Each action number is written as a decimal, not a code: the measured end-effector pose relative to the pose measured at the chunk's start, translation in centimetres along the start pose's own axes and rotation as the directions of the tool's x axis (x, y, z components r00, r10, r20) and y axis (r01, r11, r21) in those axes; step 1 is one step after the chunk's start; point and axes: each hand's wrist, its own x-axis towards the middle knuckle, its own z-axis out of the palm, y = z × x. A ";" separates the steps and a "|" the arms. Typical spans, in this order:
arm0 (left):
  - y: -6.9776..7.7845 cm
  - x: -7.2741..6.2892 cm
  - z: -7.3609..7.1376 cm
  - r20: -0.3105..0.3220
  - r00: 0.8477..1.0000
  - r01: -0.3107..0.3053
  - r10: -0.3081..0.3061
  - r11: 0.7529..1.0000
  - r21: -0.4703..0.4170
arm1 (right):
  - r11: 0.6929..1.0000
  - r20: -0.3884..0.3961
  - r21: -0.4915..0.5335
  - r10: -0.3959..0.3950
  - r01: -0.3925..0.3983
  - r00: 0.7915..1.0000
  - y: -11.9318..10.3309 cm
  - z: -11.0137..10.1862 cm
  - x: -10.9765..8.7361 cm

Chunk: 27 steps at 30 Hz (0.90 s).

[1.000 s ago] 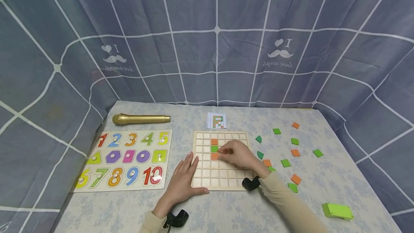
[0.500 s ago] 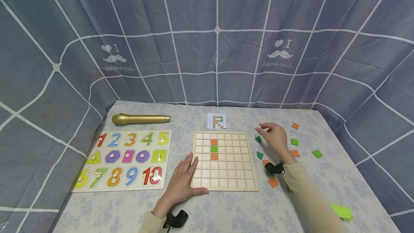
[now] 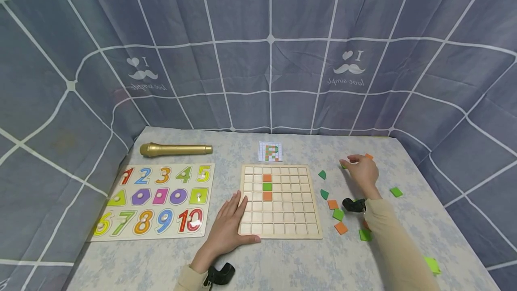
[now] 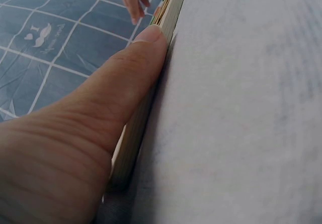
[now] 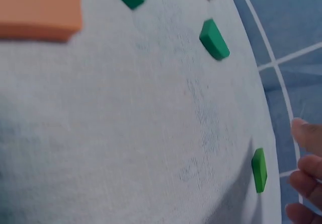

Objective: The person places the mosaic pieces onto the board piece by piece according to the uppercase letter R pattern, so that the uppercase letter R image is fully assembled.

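Observation:
A wooden grid board [image 3: 290, 217] lies mid-table with a short column of tiles in it: an orange tile [image 3: 267, 178], a green tile [image 3: 267, 187] and another orange tile [image 3: 267, 196]. My left hand [image 3: 229, 226] rests along the board's lower left corner, fingers straight. Its thumb [image 4: 126, 73] lies against the front edge in the left wrist view. My right hand [image 3: 362, 175] hovers over the loose pieces on the right, fingers slightly bent and holding nothing. Its fingertips are near a loose green tile [image 5: 259, 170], with a gap between them in the right wrist view.
Dark green quarter-round pieces [image 3: 322, 174] and several orange and green tiles [image 3: 341, 227] lie right of the board. A pattern card [image 3: 270, 152] sits behind it. To the left are a number puzzle [image 3: 159, 210] and a gold microphone [image 3: 177, 148]. A lime-green object [image 3: 432, 265] lies front right.
My right hand has left the tiles on the board and moved right, over the loose pieces, coming beside a green tile. The left hand stays in place.

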 end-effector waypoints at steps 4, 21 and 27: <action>0.0 0.0 0.0 0.003 1.000 0.004 -0.004 1.000 -0.006 | 0.999 0.047 -0.029 0.043 -0.041 0.998 0.2 0.1 0.2; 0.0 0.0 -0.1 0.010 1.000 0.015 -0.015 1.000 -0.014 | 0.991 0.139 -0.093 0.105 -0.092 0.985 0.8 0.4 0.6; -0.1 0.0 0.1 0.015 1.000 0.019 -0.019 1.000 -0.010 | 0.993 0.167 -0.103 0.069 -0.052 0.984 0.3 0.4 0.8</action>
